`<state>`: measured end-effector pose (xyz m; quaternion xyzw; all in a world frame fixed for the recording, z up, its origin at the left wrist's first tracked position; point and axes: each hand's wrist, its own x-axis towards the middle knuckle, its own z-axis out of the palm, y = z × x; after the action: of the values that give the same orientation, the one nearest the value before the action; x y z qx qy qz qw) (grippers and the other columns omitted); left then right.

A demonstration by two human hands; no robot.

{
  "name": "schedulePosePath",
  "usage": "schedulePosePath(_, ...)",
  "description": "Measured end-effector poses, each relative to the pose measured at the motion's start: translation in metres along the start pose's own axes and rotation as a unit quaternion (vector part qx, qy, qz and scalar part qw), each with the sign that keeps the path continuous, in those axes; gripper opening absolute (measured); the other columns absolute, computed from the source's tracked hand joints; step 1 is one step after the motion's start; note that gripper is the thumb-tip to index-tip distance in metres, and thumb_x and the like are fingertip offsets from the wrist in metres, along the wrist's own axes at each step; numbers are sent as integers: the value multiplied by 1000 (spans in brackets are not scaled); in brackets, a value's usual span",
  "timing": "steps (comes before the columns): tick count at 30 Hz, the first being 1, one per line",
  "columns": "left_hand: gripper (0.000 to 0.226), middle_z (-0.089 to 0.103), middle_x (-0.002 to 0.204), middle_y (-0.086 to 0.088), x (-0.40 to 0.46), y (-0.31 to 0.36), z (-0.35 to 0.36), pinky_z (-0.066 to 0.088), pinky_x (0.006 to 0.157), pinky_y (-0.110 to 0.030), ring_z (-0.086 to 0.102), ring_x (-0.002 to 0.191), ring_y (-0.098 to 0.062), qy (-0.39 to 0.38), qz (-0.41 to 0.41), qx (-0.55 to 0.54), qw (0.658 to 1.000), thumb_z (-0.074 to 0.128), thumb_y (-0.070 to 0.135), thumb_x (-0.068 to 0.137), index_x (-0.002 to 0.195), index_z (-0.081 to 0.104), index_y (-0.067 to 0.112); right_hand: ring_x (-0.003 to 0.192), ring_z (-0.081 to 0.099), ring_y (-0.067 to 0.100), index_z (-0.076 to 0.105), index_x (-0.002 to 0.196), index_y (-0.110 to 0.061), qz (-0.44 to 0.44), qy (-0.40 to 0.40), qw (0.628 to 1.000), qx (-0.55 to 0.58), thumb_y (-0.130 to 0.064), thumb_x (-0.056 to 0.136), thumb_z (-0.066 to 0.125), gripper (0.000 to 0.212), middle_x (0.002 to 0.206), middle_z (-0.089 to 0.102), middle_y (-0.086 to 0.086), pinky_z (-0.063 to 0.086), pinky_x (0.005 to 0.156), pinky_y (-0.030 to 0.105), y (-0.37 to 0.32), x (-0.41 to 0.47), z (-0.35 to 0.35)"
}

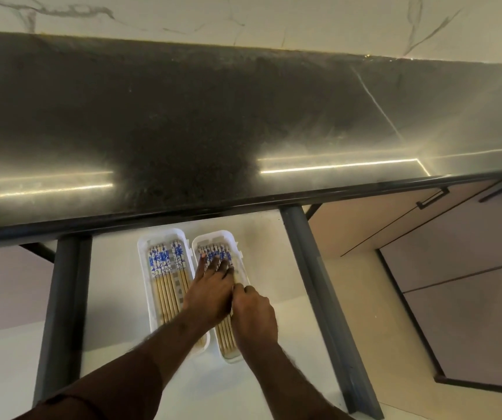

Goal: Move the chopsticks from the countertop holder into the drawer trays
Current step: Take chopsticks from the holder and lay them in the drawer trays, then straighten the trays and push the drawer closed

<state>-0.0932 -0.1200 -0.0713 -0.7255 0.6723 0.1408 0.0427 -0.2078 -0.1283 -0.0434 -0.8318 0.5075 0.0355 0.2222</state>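
Two white trays lie side by side in the open drawer. The left tray [144, 268] holds several bamboo chopsticks [165, 277] with blue-and-white patterned tops. The right tray [237, 247] holds several more chopsticks [225, 336]. My left hand [210, 286] lies flat over the chopsticks in the right tray, fingers spread on their patterned ends. My right hand [254, 313] rests beside it at the tray's right side, fingers curled and pinched on the chopsticks near their middle. No countertop holder is in view.
The dark polished countertop [243, 131] overhangs the drawer's back. The drawer [116, 298] has a white floor and grey side rails [319, 298]. Cabinet fronts with dark handles [433, 197] stand to the right.
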Motion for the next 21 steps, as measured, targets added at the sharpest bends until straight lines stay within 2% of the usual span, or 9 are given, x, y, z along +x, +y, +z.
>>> schedulePosePath(8, 71, 13, 162, -10, -40, 12, -49, -21, 107, -46, 3, 150, -29, 80, -23, -38, 996, 50, 35, 97, 153, 13, 13, 96, 66, 20, 51, 123, -19, -31, 65, 997, -23, -45, 92, 57, 40, 114, 64, 4, 54, 86, 32, -5, -35, -56)
schedulePosePath(13, 72, 15, 162, -7, -93, 26, -73, -24, 106, -44, 6, 149, -30, 157, -38, -56, 985, 49, 46, 95, 153, 17, 17, 85, 65, 20, 53, 116, -17, -83, 134, 987, -38, -40, 91, 61, 35, 104, 65, 5, 55, 74, 29, -8, -80, -84)
schedulePosePath(17, 65, 15, 162, -5, -166, 43, -77, -13, 112, -47, 8, 149, -28, 219, -98, -73, 968, 40, 44, 98, 154, 16, 19, 86, 66, 23, 52, 123, -16, -128, 172, 976, -25, -32, 91, 61, 37, 102, 64, 6, 58, 72, 35, -12, -139, -88)
schedulePosePath(21, 57, 18, 161, -5, -250, 63, -56, -10, 117, -46, 11, 149, -25, 254, -132, -86, 954, 37, 37, 102, 153, 21, 17, 87, 64, 24, 51, 129, -17, -152, 199, 968, -2, -28, 94, 54, 37, 104, 66, 5, 57, 71, 38, -4, -207, -74)
